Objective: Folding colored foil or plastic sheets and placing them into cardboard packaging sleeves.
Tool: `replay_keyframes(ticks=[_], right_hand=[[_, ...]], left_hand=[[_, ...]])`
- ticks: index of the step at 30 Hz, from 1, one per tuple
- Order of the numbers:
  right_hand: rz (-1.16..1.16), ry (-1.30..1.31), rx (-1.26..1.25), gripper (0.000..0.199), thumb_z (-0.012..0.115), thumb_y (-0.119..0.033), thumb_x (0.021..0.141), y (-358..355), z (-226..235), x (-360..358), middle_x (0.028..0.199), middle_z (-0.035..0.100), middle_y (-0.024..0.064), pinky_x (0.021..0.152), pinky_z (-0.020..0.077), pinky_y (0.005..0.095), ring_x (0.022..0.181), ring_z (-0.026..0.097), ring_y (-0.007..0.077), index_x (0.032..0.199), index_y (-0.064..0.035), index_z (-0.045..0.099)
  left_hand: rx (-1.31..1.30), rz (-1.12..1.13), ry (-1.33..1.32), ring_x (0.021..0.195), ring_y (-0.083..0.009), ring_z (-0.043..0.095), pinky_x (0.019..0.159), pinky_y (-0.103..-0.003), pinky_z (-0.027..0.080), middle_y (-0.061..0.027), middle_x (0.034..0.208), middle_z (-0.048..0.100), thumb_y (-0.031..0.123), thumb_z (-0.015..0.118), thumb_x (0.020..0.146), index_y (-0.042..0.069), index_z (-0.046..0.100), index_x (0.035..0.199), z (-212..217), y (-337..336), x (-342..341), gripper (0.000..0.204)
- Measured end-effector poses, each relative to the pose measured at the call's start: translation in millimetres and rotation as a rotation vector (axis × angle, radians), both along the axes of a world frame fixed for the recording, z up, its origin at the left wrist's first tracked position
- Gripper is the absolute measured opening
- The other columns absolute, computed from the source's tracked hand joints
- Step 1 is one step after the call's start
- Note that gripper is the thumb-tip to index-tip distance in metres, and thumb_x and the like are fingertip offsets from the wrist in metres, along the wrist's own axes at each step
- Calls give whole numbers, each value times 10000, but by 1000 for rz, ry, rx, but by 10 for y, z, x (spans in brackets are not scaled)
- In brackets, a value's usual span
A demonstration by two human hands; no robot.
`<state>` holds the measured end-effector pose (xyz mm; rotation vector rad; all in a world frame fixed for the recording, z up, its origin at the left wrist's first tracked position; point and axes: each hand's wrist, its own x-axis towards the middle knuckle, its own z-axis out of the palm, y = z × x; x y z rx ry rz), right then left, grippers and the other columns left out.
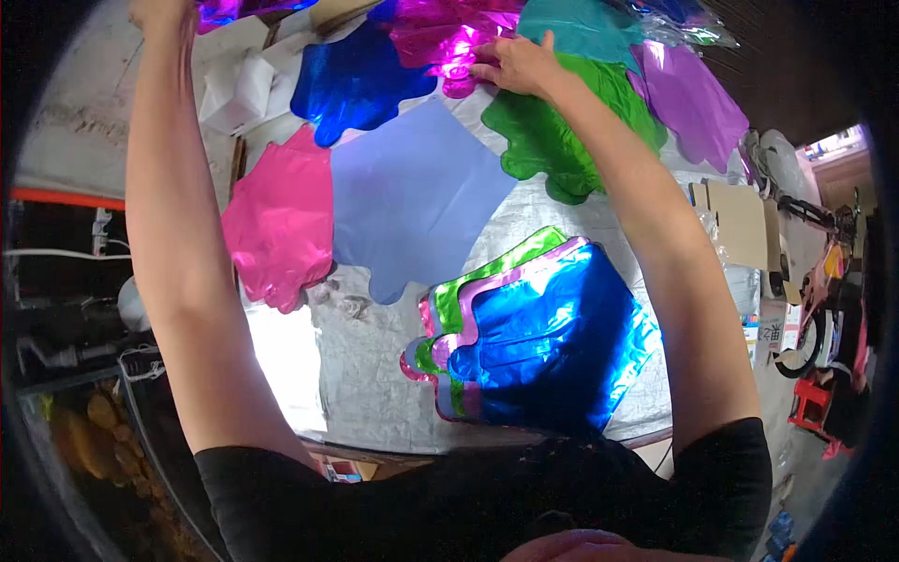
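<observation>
My right hand (521, 67) rests on a shiny magenta foil piece (412, 33) at the far side of the table, fingers apart. At the top left edge, my left hand (161, 11) is mostly cut off by the picture rim, its fingers hidden; a purple-magenta foil (253, 7) lies beside it. Flat, scallop-edged foil pieces, like uninflated balloons, spread around: blue (361, 80), pink (286, 215), pale lavender-blue (417, 187), green (562, 140), teal (576, 28) and violet (698, 103). Nearer me lies a fanned stack with a bright blue foil (543, 337) on top.
A silvery sheet (365, 384) covers the table. A white box (239, 94) stands at the far left. On the right are an open cardboard box (735, 225) and a red stool-like object (810, 407). Dark shelving (66, 347) stands at the left.
</observation>
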<state>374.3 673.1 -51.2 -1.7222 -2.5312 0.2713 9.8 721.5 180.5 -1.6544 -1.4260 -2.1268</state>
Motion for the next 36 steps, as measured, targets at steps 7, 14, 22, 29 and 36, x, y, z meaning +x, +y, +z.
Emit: replay_keyframes(ticks=[7, 14, 22, 29, 36], right_hand=[[-26, 398, 49, 722, 511, -661, 943, -111, -120, 282, 1455, 528, 144, 1110, 334, 633, 1345, 489, 378, 1444, -142, 535], [424, 1602, -1179, 807, 437, -686, 976, -1565, 572, 944, 1241, 653, 185, 876, 542, 426, 1046, 663, 308, 1288, 50, 545], [-451, 1858, -623, 879, 433, -710, 957, -3560, 829, 1637, 1334, 592, 234, 1012, 515, 432, 1219, 603, 314, 1409, 41, 496], [-505, 1197, -417, 417, 684, -344, 956, -4070, 419, 1787, 1069, 732, 115, 795, 546, 300, 896, 691, 171, 1187, 2, 675], [-466, 1224, -457, 151, 783, -101, 850, -4070, 147, 1745, 871, 748, 83, 715, 530, 278, 746, 689, 153, 952, -1, 737]], left_hand=[[-538, -365, 103, 870, -197, 716, 792, -280, 555, -111, 937, 759, 142, 739, 844, 58, 781, 987, -321, -1207, 949, 171], [-225, -736, 418, 860, -146, 665, 799, -256, 520, -79, 945, 710, -45, 666, 854, 14, 747, 1037, -657, -2669, 1753, 209], [89, -763, 836, 1037, -259, 679, 914, -385, 504, -36, 1017, 722, 79, 719, 785, 125, 754, 931, -1532, -3834, 2154, 157], [2, -833, 949, 1122, -230, 639, 966, -389, 461, -28, 1050, 690, 77, 674, 791, 98, 724, 953, -1999, -4526, 2095, 171], [-389, -556, 677, 1123, -256, 629, 945, -409, 467, -59, 1049, 700, 2, 649, 800, 79, 716, 1030, -2319, -5122, 1459, 252]])
